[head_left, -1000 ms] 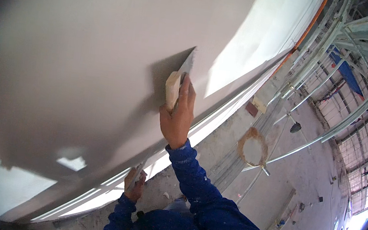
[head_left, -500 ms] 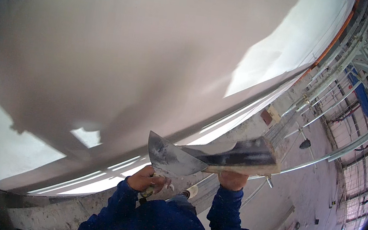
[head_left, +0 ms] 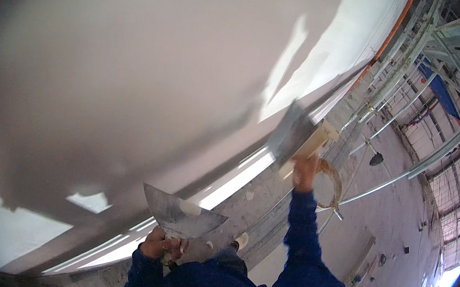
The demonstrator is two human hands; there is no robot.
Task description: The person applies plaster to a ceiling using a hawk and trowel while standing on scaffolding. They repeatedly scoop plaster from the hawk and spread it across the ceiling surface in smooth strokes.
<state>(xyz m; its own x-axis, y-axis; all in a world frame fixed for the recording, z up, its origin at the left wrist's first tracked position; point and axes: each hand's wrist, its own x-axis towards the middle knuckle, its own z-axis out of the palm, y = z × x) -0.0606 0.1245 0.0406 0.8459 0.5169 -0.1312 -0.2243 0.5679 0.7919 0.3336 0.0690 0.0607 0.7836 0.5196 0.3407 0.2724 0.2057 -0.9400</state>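
We have our left hand (head_left: 163,245) closed on a broad putty knife (head_left: 180,214) at near left and our right hand (head_left: 305,173) wrapped round a wooden-handled plastering trowel (head_left: 293,133), farther right, near the pale wall (head_left: 135,74)

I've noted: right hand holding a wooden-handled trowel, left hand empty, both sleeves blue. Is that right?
The left hand isn't empty: the head view shows it gripping a broad metal scraper. The right hand does hold the wooden-handled trowel; both sleeves are blue.

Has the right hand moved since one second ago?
Yes: the right hand has moved right in the view, from in front of the wall toward the brown ring.
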